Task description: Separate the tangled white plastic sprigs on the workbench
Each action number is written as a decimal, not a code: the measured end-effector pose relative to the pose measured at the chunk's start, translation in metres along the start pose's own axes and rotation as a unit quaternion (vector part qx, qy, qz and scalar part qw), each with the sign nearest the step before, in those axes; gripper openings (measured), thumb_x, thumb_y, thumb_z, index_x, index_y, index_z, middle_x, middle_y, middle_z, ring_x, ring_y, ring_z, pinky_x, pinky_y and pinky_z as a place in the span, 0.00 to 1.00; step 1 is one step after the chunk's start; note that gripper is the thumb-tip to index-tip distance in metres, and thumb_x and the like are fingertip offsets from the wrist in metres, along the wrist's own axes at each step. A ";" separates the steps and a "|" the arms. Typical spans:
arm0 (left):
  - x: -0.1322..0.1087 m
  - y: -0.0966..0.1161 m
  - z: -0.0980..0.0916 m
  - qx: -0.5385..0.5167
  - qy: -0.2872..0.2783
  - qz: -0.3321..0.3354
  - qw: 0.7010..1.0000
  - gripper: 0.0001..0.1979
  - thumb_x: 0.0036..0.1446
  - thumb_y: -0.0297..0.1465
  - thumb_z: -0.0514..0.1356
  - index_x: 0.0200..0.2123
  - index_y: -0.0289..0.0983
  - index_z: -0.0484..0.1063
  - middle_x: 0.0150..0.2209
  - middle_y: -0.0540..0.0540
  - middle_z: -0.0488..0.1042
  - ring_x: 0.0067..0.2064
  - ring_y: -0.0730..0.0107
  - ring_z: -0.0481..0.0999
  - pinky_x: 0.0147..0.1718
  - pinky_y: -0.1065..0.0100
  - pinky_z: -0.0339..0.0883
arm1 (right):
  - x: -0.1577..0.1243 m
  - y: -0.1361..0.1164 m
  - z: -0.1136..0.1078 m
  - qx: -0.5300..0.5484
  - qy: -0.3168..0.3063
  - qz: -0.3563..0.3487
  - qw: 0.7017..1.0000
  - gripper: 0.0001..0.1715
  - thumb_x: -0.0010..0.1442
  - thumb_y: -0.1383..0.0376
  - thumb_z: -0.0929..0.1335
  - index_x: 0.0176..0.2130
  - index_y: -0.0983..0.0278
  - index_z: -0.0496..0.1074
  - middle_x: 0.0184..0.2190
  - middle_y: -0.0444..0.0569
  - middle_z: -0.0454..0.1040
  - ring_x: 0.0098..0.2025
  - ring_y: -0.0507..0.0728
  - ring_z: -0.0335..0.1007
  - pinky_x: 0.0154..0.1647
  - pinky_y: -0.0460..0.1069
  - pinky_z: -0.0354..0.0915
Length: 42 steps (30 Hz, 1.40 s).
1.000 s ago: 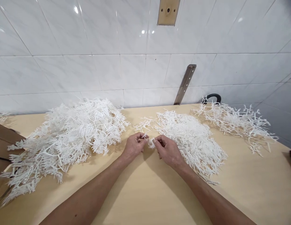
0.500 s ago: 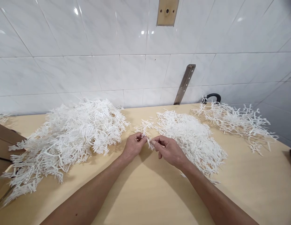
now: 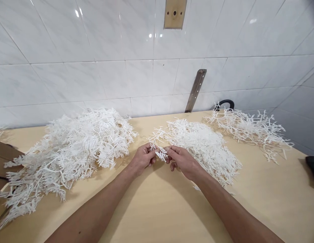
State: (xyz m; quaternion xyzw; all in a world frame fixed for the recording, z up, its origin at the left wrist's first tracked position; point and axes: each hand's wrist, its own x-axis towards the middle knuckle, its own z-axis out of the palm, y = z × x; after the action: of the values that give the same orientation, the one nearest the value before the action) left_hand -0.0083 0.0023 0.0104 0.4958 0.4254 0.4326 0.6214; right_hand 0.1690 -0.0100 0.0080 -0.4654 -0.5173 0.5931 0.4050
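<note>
My left hand (image 3: 144, 157) pinches a small white branched plastic piece (image 3: 161, 154) between thumb and fingers. From the other side my right hand (image 3: 182, 160) also has its fingertips closed on the piece, so it hangs between both hands just above the table. Left of my hands lies a large heap of white branched pieces (image 3: 81, 148). Right behind my right hand spreads a flatter pile of small white bits (image 3: 202, 145). A few loose white twigs (image 3: 158, 134) lie just beyond my fingertips.
Bare white stems (image 3: 248, 128) are piled at the back right, before a black curved handle (image 3: 227, 103). A metal strip (image 3: 196, 91) leans on the tiled wall. A brown box (image 3: 6, 157) stands at the left, a black object (image 3: 312, 165) at the right table edge.
The white piece has turned and shows more of its branches between my fingers. My hands stay close together. The whole view has shifted slightly, the scene moving a little left.
</note>
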 end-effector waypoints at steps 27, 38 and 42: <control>-0.001 0.001 -0.002 -0.119 -0.024 -0.015 0.992 0.19 0.39 0.30 0.73 0.37 0.33 0.77 0.32 0.45 0.76 0.31 0.72 0.73 0.32 0.71 0.66 | -0.003 -0.003 0.006 -0.112 0.125 -0.101 0.981 0.10 0.53 0.59 0.70 0.32 0.63 0.72 0.22 0.42 0.71 0.17 0.49 0.64 0.18 0.46 0.66; 0.001 -0.002 -0.003 -0.117 0.008 -0.025 0.993 0.20 0.39 0.35 0.75 0.35 0.34 0.75 0.25 0.51 0.71 0.25 0.77 0.69 0.24 0.73 0.60 | -0.004 0.001 0.000 -0.182 0.007 -0.076 0.980 0.11 0.57 0.58 0.68 0.34 0.63 0.73 0.27 0.42 0.73 0.19 0.48 0.68 0.20 0.45 0.65; -0.003 0.004 -0.001 -0.116 -0.014 -0.042 0.992 0.21 0.39 0.34 0.75 0.36 0.35 0.75 0.26 0.51 0.72 0.23 0.78 0.68 0.22 0.74 0.58 | 0.000 0.000 -0.006 -0.125 0.070 -0.041 0.989 0.16 0.59 0.53 0.68 0.35 0.64 0.72 0.26 0.42 0.72 0.18 0.48 0.68 0.20 0.44 0.61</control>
State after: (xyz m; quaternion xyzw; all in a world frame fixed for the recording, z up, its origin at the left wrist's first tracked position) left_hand -0.0109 0.0003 0.0142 0.4082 0.3839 0.4453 0.6984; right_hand 0.1751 -0.0085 0.0081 -0.5308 -0.5768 0.4726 0.4028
